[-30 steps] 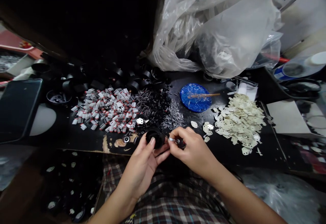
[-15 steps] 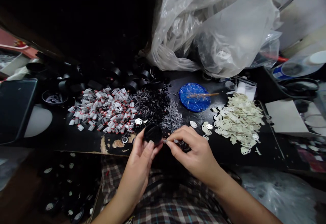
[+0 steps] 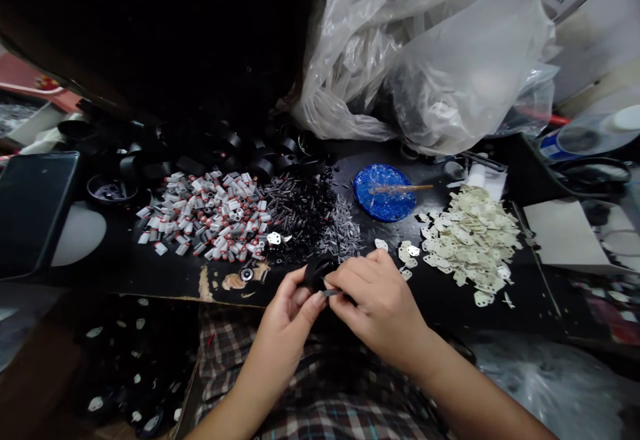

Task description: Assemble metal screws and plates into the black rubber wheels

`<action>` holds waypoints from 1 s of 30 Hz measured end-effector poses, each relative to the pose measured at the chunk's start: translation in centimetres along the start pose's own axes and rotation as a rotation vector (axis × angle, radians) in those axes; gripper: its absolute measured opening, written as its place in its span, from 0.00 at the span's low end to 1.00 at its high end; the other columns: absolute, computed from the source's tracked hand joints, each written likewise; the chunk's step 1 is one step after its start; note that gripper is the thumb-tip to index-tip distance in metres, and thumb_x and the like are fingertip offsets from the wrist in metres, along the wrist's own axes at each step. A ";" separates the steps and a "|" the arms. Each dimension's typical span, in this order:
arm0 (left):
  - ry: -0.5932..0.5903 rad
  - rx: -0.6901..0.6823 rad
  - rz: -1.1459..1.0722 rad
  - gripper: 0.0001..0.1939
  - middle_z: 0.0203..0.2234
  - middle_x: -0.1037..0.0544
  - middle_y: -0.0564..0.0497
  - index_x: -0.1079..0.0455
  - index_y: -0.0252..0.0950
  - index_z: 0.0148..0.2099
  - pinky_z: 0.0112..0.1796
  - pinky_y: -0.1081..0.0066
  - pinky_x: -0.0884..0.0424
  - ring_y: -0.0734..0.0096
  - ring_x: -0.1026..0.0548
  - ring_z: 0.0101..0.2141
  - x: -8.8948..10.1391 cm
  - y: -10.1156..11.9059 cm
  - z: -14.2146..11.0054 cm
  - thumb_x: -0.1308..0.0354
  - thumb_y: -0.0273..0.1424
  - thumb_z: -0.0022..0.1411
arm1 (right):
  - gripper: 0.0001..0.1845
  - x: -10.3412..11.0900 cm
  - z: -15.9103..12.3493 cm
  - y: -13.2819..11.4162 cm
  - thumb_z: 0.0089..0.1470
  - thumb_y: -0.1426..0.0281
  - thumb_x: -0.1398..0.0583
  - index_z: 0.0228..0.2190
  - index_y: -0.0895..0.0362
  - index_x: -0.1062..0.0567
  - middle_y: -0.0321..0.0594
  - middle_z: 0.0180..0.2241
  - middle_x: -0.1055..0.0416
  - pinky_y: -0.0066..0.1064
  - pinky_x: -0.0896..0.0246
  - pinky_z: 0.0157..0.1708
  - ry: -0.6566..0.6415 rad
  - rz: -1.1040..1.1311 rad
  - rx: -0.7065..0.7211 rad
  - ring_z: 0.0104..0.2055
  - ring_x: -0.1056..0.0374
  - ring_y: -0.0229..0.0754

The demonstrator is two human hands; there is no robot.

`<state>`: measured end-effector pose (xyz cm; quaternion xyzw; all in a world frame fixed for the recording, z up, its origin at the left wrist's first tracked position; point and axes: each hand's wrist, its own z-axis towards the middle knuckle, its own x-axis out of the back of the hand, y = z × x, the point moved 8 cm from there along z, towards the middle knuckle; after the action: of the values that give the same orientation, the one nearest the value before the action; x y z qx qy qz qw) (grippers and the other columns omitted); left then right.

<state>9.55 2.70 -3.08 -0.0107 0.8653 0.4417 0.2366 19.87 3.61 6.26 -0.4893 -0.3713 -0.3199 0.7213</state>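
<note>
My left hand (image 3: 290, 313) is closed around a round black plastic part (image 3: 319, 271), thumb toward me, just above the table's front edge. Fingers of my right hand (image 3: 380, 293) are pinched against the part's right side. A small thin grey piece (image 3: 331, 292) shows between the fingertips of both hands; my right fingers cover most of it. Beyond the hands lie a heap of grey slivers (image 3: 343, 233) and a heap of black springs and tiny black pieces (image 3: 300, 217). Several pale flat plates with holes (image 3: 407, 253) lie off my right hand.
White sleeves with red ends (image 3: 210, 217) are heaped at left, pale plates (image 3: 470, 240) at right. A blue lid (image 3: 384, 193) with a brown stick stands between. Plastic bags (image 3: 425, 60) hang over the back. A dark tablet-like slab (image 3: 35, 213) is far left.
The round black part has tilted and moved right and slightly down in my left hand. My right fingers have closed in over its side. The view has shifted slightly.
</note>
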 end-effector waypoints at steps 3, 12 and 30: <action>0.030 0.036 0.055 0.18 0.37 0.22 0.54 0.29 0.44 0.47 0.46 0.73 0.30 0.69 0.25 0.43 0.6 0.1 0.0 0.35 0.37 0.54 | 0.08 0.0 -0.2 0.2 0.52 0.78 0.45 0.25 0.58 0.29 0.35 0.23 0.31 0.35 0.54 0.32 0.000 -0.004 -0.034 0.27 0.39 0.37; 0.062 0.100 -0.145 0.15 0.38 0.22 0.53 0.33 0.40 0.47 0.47 0.68 0.28 0.69 0.24 0.42 -0.2 0.0 0.1 0.38 0.36 0.57 | 0.07 1.2 -1.8 1.0 0.53 0.80 0.42 0.32 0.57 0.28 0.34 0.27 0.28 0.34 0.49 0.34 0.176 0.165 -0.035 0.29 0.34 0.36; -0.067 -0.007 0.006 0.13 0.42 0.21 0.50 0.31 0.40 0.47 0.48 0.67 0.31 0.65 0.25 0.45 -0.6 0.7 0.3 0.40 0.32 0.59 | 0.09 0.1 -0.5 0.5 0.55 0.77 0.45 0.25 0.57 0.29 0.33 0.23 0.31 0.34 0.54 0.33 0.024 0.070 -0.046 0.26 0.39 0.35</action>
<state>10.05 3.22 -2.39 0.0060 0.8554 0.4456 0.2640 20.49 3.31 6.00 -0.5146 -0.3378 -0.3089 0.7250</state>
